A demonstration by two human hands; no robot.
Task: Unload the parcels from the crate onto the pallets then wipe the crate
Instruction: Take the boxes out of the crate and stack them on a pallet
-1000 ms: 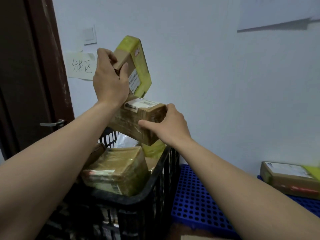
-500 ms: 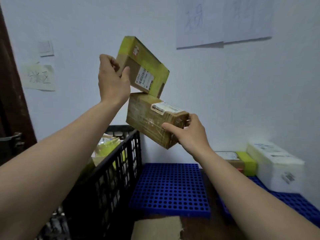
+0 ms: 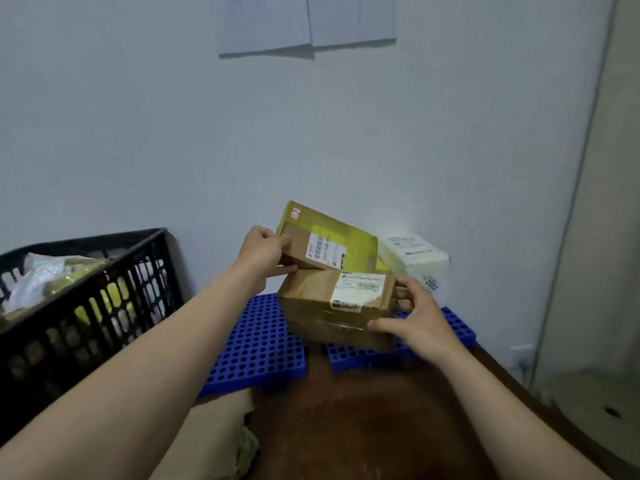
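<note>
Yellow-taped parcel (image 3: 329, 244) held by left hand (image 3: 262, 252), brown parcel (image 3: 320, 306) by right hand (image 3: 417, 322), over pallets (image 3: 256, 349) near box (image 3: 420, 259).

The light is dim, flat and bluish. It falls from above: the two white paper sheets (image 3: 308, 22) on the pale painted wall (image 3: 138, 133) cast a thin grey shadow along their lower edges. The inside of the black plastic lattice crate (image 3: 86, 306) sinks into near-black. The reddish-brown floor (image 3: 363, 427) carries a dull, soft sheen. Label print on the yellow-taped cardboard parcel (image 3: 332, 244) and the brown cardboard parcel (image 3: 311, 306) is smeared, mostly unreadable. Wide-angle distortion slants and bows the tall pale panel (image 3: 609, 237) at right and stretches both forearms toward the lower corners.
</note>
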